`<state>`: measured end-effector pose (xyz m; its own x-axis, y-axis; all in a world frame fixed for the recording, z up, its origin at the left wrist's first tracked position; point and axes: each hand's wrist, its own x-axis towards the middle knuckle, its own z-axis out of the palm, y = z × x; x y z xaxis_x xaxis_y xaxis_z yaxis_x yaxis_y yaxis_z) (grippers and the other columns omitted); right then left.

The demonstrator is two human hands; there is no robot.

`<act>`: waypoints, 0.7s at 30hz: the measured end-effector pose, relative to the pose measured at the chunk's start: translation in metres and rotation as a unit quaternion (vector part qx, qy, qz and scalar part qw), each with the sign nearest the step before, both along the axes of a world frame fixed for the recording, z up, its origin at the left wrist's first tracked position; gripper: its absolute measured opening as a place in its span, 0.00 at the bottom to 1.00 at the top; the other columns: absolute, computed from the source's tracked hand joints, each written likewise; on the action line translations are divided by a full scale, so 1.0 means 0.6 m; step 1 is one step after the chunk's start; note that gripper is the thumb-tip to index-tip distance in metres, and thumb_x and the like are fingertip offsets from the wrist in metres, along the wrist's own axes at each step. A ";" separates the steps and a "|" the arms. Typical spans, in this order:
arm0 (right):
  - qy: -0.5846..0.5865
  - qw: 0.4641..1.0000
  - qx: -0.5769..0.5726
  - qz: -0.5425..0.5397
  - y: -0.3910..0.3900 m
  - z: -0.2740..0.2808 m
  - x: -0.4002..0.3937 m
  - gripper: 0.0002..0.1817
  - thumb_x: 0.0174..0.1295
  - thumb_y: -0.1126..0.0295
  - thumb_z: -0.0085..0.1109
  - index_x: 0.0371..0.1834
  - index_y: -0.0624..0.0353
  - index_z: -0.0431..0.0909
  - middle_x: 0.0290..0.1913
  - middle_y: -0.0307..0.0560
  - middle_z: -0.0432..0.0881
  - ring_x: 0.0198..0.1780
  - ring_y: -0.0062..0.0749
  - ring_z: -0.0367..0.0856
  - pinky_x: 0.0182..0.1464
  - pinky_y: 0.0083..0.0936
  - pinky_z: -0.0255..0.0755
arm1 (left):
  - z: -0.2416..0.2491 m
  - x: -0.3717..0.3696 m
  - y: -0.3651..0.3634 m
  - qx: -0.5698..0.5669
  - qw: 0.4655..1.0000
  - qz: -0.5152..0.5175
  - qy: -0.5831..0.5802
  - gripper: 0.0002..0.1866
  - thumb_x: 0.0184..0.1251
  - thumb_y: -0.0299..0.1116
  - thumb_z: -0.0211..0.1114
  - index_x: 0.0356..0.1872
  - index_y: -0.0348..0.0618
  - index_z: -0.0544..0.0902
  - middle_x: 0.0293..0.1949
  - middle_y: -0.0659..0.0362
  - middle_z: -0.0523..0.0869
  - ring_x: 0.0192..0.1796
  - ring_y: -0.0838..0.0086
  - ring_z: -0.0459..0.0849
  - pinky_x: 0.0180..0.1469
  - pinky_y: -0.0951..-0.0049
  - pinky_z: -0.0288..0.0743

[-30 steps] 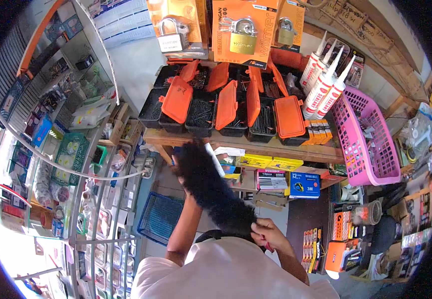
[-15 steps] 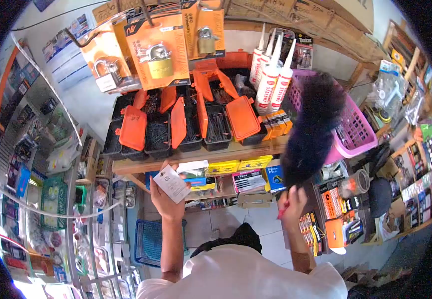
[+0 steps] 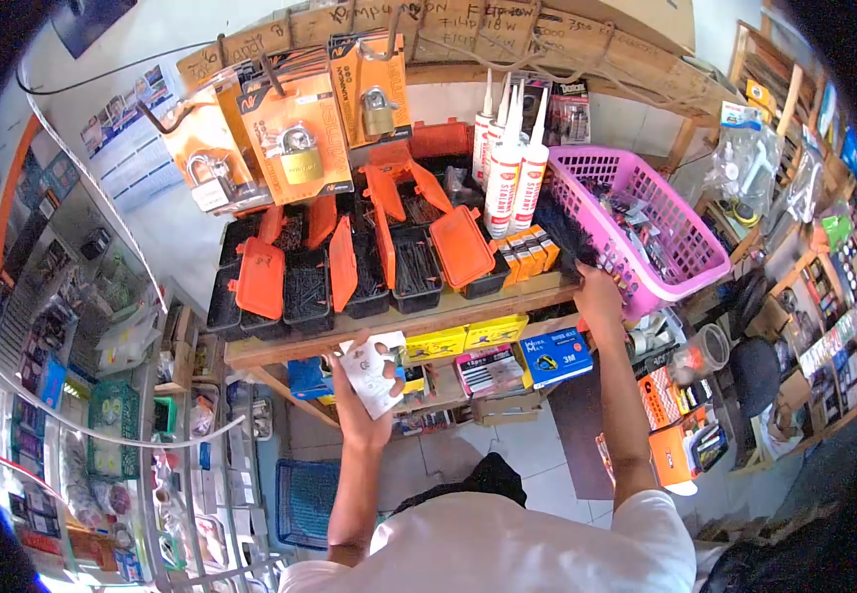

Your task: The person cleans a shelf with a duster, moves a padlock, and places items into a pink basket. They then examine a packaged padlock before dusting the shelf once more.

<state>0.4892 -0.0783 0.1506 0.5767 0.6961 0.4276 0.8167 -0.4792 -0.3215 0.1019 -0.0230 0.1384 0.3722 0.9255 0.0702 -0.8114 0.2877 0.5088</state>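
Observation:
My left hand grips a white printed card in front of the shelf edge, its fingers partly hidden by the card. My right hand is closed at the front edge of the wooden shelf, around the handle of a dark fluffy duster. The duster's head lies on the shelf between the white sealant tubes and the pink basket. Small orange boxes stand just left of that hand.
Black bins with orange lids fill the shelf's left side, several holding nails or screws. Packaged padlocks hang above them. A blue 3M box sits on the lower shelf. A blue basket is on the floor.
The duster has swung down from in front of the pink basket to the shelf beside the sealant tubes. My right hand has moved up to the shelf edge. The card has tilted in my left hand.

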 end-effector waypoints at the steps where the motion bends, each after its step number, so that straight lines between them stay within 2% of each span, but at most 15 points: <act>1: 0.008 0.998 -0.054 -0.013 0.010 0.004 0.000 0.24 0.56 0.74 0.54 0.59 0.49 0.79 0.42 0.61 0.84 0.46 0.55 0.83 0.48 0.47 0.77 | 0.009 0.003 -0.006 -0.006 1.000 0.000 0.023 0.28 0.77 0.57 0.42 0.62 0.44 0.70 0.41 0.61 0.76 0.33 0.78 0.72 0.29 0.77 0.69; 2: 0.015 0.994 -0.107 -0.023 0.019 0.005 -0.001 0.23 0.58 0.75 0.52 0.58 0.49 0.79 0.43 0.60 0.84 0.47 0.56 0.82 0.50 0.46 0.76 | 0.007 0.005 -0.007 -0.001 1.000 0.001 0.023 0.28 0.77 0.57 0.42 0.62 0.44 0.70 0.41 0.61 0.76 0.33 0.78 0.72 0.29 0.77 0.69; 4: 0.017 0.994 -0.101 -0.025 0.021 0.001 0.005 0.24 0.58 0.74 0.53 0.60 0.50 0.78 0.45 0.59 0.84 0.47 0.54 0.82 0.51 0.46 0.76 | -0.002 0.003 -0.010 0.017 0.997 0.014 0.073 0.27 0.77 0.55 0.45 0.63 0.45 0.69 0.42 0.63 0.74 0.34 0.79 0.71 0.30 0.77 0.69; 6: 0.021 0.989 -0.140 -0.031 0.010 0.015 -0.001 0.25 0.59 0.73 0.54 0.63 0.54 0.74 0.46 0.60 0.83 0.48 0.55 0.83 0.52 0.47 0.76 | -0.003 -0.001 -0.012 0.018 0.998 0.010 0.053 0.24 0.77 0.50 0.50 0.64 0.46 0.68 0.42 0.64 0.72 0.36 0.80 0.71 0.32 0.78 0.69; 7: 0.033 0.983 -0.169 -0.063 0.005 0.026 -0.016 0.30 0.61 0.63 0.59 0.68 0.53 0.68 0.45 0.59 0.84 0.49 0.55 0.82 0.51 0.48 0.75 | -0.001 0.000 -0.014 0.021 0.995 0.023 0.098 0.25 0.77 0.52 0.48 0.64 0.48 0.68 0.42 0.65 0.72 0.36 0.80 0.70 0.35 0.79 0.69; 8: 0.029 0.984 -0.164 -0.059 -0.008 0.036 -0.039 0.30 0.61 0.63 0.59 0.68 0.53 0.68 0.45 0.59 0.84 0.49 0.55 0.82 0.51 0.48 0.75 | 0.001 0.001 -0.012 0.026 0.989 0.036 0.142 0.25 0.76 0.54 0.47 0.65 0.50 0.68 0.42 0.65 0.71 0.37 0.80 0.69 0.37 0.79 0.68; 10: -0.110 0.994 0.011 0.020 -0.040 0.073 -0.103 0.27 0.63 0.61 0.58 0.66 0.56 0.70 0.42 0.57 0.83 0.47 0.53 0.81 0.51 0.42 0.74 | 0.002 0.000 -0.005 0.028 0.989 0.040 0.137 0.25 0.76 0.49 0.52 0.67 0.51 0.66 0.41 0.66 0.71 0.39 0.80 0.69 0.40 0.78 0.68; 12: -0.081 0.968 0.137 0.195 -0.055 0.124 -0.166 0.26 0.64 0.59 0.60 0.63 0.57 0.73 0.41 0.55 0.83 0.46 0.49 0.81 0.51 0.37 0.73 | 0.011 0.004 0.000 0.106 0.980 0.054 0.161 0.25 0.75 0.42 0.56 0.69 0.49 0.65 0.42 0.67 0.71 0.40 0.82 0.70 0.41 0.77 0.69; 13: 0.047 0.948 0.114 0.292 -0.061 0.146 -0.196 0.25 0.62 0.59 0.62 0.61 0.58 0.74 0.42 0.54 0.83 0.45 0.47 0.81 0.50 0.36 0.73 | 0.013 0.006 0.009 0.151 0.968 0.058 0.191 0.27 0.73 0.34 0.59 0.70 0.47 0.63 0.44 0.68 0.70 0.42 0.82 0.70 0.44 0.77 0.69; 14: 0.176 0.904 0.088 0.380 -0.066 0.162 -0.225 0.25 0.61 0.59 0.64 0.59 0.59 0.76 0.42 0.54 0.83 0.45 0.44 0.82 0.49 0.35 0.73 | 0.034 0.012 0.007 0.150 0.968 0.057 0.194 0.27 0.73 0.34 0.59 0.70 0.47 0.63 0.44 0.68 0.70 0.42 0.82 0.70 0.44 0.77 0.69; 16: 0.187 0.841 0.061 0.504 -0.063 0.177 -0.274 0.24 0.59 0.58 0.67 0.54 0.60 0.78 0.42 0.52 0.83 0.44 0.39 0.82 0.48 0.34 0.73 | 0.100 0.037 -0.012 0.201 0.963 0.036 0.176 0.30 0.72 0.28 0.56 0.73 0.45 0.56 0.57 0.59 0.70 0.58 0.73 0.68 0.64 0.72 0.58; 17: 0.188 0.842 0.062 0.502 -0.055 0.177 -0.296 0.24 0.59 0.58 0.67 0.54 0.60 0.78 0.42 0.52 0.83 0.44 0.39 0.82 0.48 0.34 0.73 | 0.120 0.048 -0.016 0.211 0.960 0.038 0.182 0.34 0.70 0.30 0.57 0.74 0.42 0.53 0.63 0.53 0.66 0.65 0.68 0.64 0.70 0.68 0.50; 19: 0.145 0.823 0.141 0.530 -0.040 0.175 -0.327 0.20 0.59 0.60 0.68 0.50 0.61 0.80 0.36 0.49 0.84 0.38 0.30 0.82 0.41 0.28 0.74 | 0.138 0.072 -0.015 0.257 0.950 0.038 0.172 0.36 0.69 0.31 0.58 0.74 0.40 0.52 0.63 0.51 0.65 0.66 0.66 0.63 0.71 0.68 0.49; 20: 0.145 0.823 0.142 0.530 -0.038 0.181 -0.327 0.20 0.59 0.60 0.68 0.50 0.61 0.80 0.36 0.49 0.84 0.38 0.30 0.82 0.41 0.28 0.74 | 0.148 0.079 -0.011 0.302 0.939 0.041 0.162 0.37 0.68 0.33 0.59 0.74 0.39 0.51 0.63 0.49 0.64 0.67 0.65 0.62 0.71 0.68 0.47; 21: 0.186 0.834 0.152 0.497 -0.034 0.190 -0.324 0.18 0.60 0.62 0.68 0.49 0.62 0.80 0.34 0.46 0.83 0.34 0.26 0.81 0.38 0.25 0.73 | 0.165 0.083 -0.008 0.302 0.939 0.041 0.161 0.37 0.68 0.33 0.59 0.74 0.39 0.51 0.63 0.49 0.64 0.67 0.65 0.62 0.71 0.68 0.47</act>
<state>0.2948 -0.0986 0.2648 -0.0876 0.8013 0.5919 0.5780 0.5248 -0.6249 0.1518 -0.0281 0.2372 0.3932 0.7793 0.4880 -0.5941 -0.1897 0.7817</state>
